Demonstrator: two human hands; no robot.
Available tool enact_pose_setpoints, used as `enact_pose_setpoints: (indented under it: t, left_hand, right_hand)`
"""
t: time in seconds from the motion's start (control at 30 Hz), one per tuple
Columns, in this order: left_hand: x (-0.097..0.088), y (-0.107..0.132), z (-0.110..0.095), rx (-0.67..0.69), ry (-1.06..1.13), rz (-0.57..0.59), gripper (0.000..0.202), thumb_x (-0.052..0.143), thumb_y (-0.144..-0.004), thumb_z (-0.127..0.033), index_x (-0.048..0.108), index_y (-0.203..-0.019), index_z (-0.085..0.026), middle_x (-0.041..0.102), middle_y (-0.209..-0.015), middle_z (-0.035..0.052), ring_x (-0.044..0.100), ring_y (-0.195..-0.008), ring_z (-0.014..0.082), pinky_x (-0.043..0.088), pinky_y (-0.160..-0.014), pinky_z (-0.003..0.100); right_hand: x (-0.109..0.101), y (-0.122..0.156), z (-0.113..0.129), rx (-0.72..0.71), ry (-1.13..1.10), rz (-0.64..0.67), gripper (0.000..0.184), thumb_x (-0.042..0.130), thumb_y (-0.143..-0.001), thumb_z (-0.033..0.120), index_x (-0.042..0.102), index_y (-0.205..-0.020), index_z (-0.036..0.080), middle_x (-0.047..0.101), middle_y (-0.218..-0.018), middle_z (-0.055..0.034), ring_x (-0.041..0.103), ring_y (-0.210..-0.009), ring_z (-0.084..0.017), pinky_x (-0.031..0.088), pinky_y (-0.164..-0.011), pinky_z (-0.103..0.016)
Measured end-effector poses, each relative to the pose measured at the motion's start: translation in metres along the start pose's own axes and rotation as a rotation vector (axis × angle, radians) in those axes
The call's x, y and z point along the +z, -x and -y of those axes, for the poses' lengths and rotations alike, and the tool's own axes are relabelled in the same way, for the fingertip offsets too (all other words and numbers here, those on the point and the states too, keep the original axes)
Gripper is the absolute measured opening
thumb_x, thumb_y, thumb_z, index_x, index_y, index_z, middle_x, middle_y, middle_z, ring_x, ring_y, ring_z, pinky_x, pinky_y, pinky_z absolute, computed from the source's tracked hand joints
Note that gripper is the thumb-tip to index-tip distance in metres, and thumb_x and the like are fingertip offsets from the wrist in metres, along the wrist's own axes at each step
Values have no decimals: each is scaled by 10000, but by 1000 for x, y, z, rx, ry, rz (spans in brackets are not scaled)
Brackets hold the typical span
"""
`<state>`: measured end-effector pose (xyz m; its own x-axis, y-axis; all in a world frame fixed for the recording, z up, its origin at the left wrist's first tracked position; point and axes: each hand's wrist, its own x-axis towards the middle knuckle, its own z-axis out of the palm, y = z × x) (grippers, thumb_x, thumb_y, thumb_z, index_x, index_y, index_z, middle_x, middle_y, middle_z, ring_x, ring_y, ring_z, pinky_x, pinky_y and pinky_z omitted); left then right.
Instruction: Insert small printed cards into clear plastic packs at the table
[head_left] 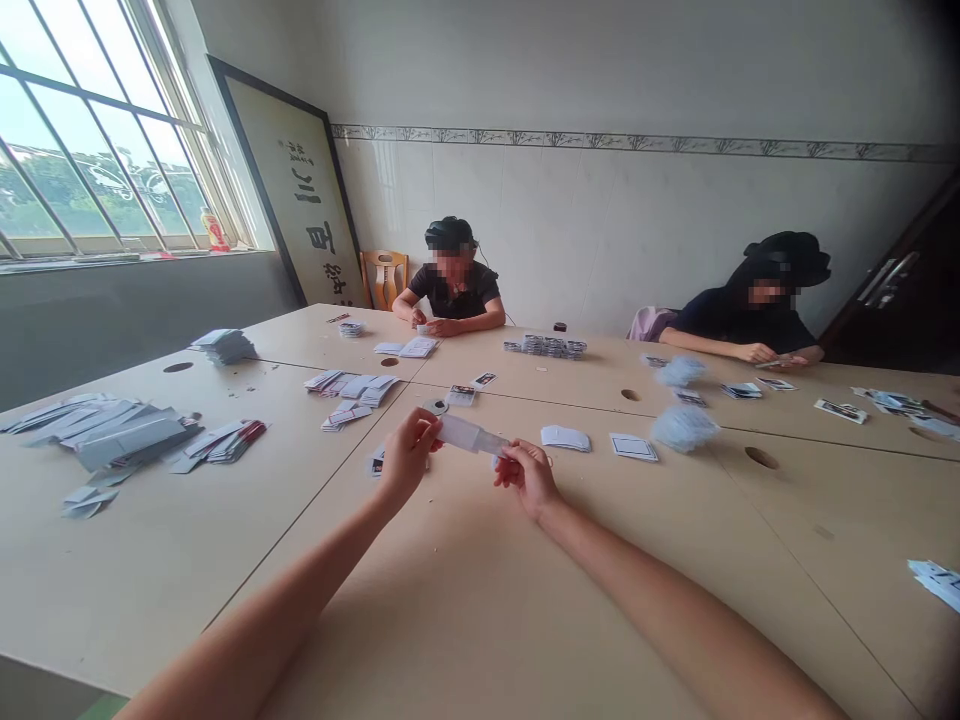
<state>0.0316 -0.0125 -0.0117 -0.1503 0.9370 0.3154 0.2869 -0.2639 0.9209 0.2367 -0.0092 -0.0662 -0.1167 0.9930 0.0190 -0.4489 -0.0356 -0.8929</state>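
Observation:
Above the table, my left hand pinches one end of a white card-like piece. My right hand has its fingers closed on the narrower, translucent end, which looks like a clear plastic sleeve. How far one sits inside the other I cannot tell. Just behind my left fingers lies a small round roll. Picture cards are partly hidden by my left hand. To the right of my right hand are a stack of white cards and black-bordered cards.
Heaps of clear plastic sleeves lie on the right. Piles of folded white paper cover the left side. Rows of packed cards stand at the far side. Two people sit opposite, handling small items. The tabletop has round holes.

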Motion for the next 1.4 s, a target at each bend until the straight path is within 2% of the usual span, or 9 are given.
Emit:
enact_pose_setpoints:
  t: [0.33,0.7,0.97,1.4]
  left_hand:
    - [-1,-4,4,10,-27,-7,346,627,-770,-558,551,-789,-222,646,-616,-1,598,-591,168,452,-585,259]
    - [-1,-4,4,-71,49,-5,478,675,-706,-664,548,-791,-211,663,-618,9,623,-591,176,508,-604,282]
    - [0,-6,2,-122,111,-14,562,709,-633,-722,524,-778,-212,649,-590,2,610,-563,169,499,-568,273]
    - [0,-4,-4,-170,160,-40,509,737,-620,-651,538,-758,-203,645,-600,-1,617,-561,158,505,-570,271]
  right_hand:
    - [0,0,0,4,-2,18,222,700,-687,366,558,-650,199,659,-564,6,599,-435,-129,385,-460,-225]
    - [0,-1,-1,-10,11,24,228,710,-700,378,571,-663,202,668,-583,7,601,-445,-125,399,-458,-223]
    - [2,1,1,-17,29,32,234,713,-714,390,578,-668,204,670,-592,10,605,-452,-122,398,-465,-220]
    - [3,2,2,-20,52,45,258,727,-718,414,591,-673,200,677,-592,7,611,-453,-122,384,-463,-220]
